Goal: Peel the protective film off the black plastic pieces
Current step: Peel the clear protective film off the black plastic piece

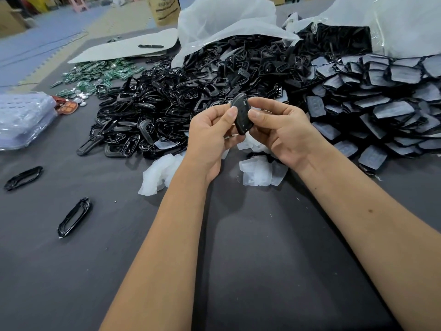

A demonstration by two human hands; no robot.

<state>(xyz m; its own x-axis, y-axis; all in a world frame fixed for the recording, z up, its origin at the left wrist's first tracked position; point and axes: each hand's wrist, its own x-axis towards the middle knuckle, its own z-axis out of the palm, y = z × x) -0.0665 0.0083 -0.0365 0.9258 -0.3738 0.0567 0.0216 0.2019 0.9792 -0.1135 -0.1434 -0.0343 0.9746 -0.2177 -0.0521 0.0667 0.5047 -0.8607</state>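
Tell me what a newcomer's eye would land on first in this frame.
First, the two bare hands at centre: the left hand and right hand pinch one black plastic piece between them above the dark table. Behind them a big heap of black frames spills from a white bag, with film-covered pieces stacked at right. Crumpled peeled films lie just below the hands.

One head-worn wide-angle view looks forward and down, close over the grey table (262, 271)

Black plastic pieces (241, 114) — green circuit boards (100, 72) — grey tabletop (262, 235).
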